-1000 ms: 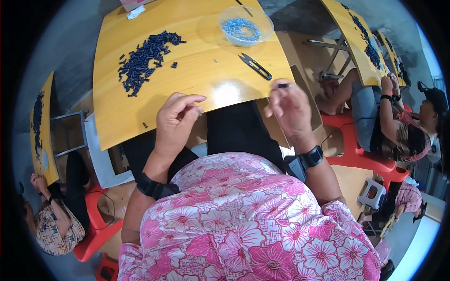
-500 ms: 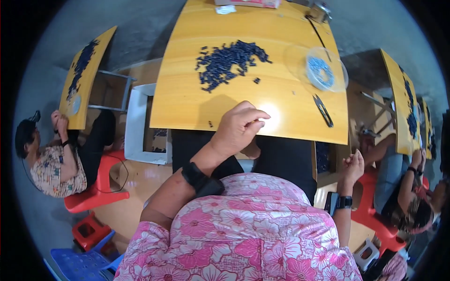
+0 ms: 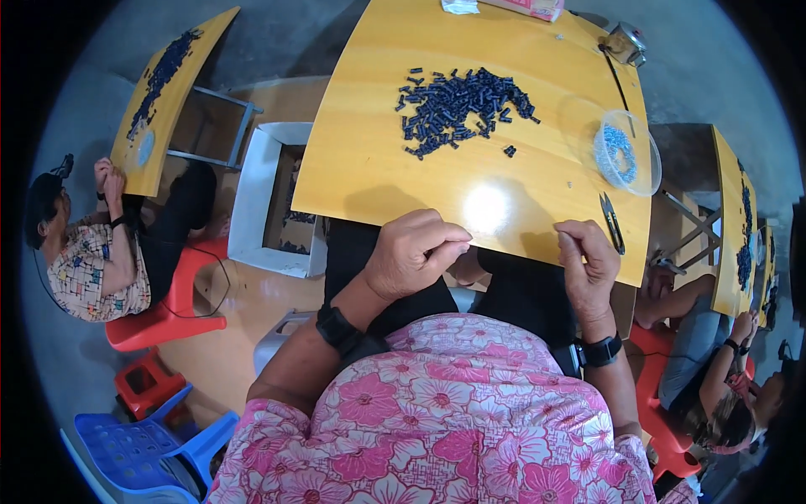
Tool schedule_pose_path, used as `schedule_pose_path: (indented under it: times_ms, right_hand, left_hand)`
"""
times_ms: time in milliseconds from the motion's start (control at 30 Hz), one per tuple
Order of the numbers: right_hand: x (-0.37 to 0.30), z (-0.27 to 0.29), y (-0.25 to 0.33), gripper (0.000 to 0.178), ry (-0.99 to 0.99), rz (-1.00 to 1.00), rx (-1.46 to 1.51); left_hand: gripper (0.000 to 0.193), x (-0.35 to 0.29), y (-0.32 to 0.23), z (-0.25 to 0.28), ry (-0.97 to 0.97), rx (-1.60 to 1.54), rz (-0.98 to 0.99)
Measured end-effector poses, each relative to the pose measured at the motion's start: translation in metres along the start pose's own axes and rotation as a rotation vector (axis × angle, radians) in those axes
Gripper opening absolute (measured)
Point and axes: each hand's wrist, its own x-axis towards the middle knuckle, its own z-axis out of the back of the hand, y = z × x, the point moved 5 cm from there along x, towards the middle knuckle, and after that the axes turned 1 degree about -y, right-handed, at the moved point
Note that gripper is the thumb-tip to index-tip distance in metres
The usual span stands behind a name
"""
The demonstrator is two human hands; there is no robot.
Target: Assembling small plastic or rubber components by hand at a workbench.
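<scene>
Over the near edge of the yellow table (image 3: 369, 181), my left hand (image 3: 411, 259) is closed, thumb and forefinger pinched together. Whatever is between those fingertips is too small to make out. To its right, my right hand (image 3: 592, 265) is also closed in a pinch at the same edge, and its contents cannot be seen either. A heap of short, dark tube-like pieces (image 3: 457, 109) lies farther in on the tabletop. Just beyond my right hand are black thread snips (image 3: 612, 223). Behind them a clear round tub (image 3: 645, 160) holds small blue pieces (image 3: 617, 155).
A thin black rod (image 3: 617, 80) and a metal cup (image 3: 625, 42) are at the far right. Left of the table stands a white box (image 3: 256, 197). People sit at side tables on red stools (image 3: 180, 294); a blue chair (image 3: 138, 441) stands lower left.
My right hand has risen from beside my body to the table's near edge, closer to my left hand. The left hand stays pinched. The whole view has shifted, with the table appearing farther right.
</scene>
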Motion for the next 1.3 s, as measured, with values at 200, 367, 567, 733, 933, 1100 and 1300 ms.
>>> schedule_pose_path:
  times_ms: [200,367,567,733,933,1100,1300]
  right_hand:
    - [0.014,-0.028,0.01,0.011,0.151,0.071,-0.03]
    - [0.017,-0.037,0.003,0.013,0.201,0.046,0.007]
    - [0.027,-0.048,0.0,0.015,0.271,0.042,0.048]
    - [0.051,-0.055,0.004,0.013,0.244,0.018,0.01]
    - [0.081,-0.06,-0.006,0.013,0.1,-0.039,-0.037]
    - [0.109,-0.063,-0.018,0.017,-0.038,-0.067,-0.111]
    - [0.132,-0.071,-0.035,0.017,0.022,-0.051,-0.138]
  left_hand:
    - [0.007,-0.001,0.01,0.003,0.052,0.126,-0.014]
    - [0.008,0.011,0.017,0.004,0.077,0.182,0.054]
    - [0.009,0.034,0.034,0.009,0.101,0.173,0.092]
    - [0.006,0.045,0.041,0.006,0.022,0.131,0.107]
    - [0.006,0.044,0.04,0.006,-0.019,0.106,0.095]
    - [0.005,0.044,0.04,0.008,-0.027,0.1,0.077]
    - [0.004,0.045,0.037,0.01,-0.023,0.086,0.069]
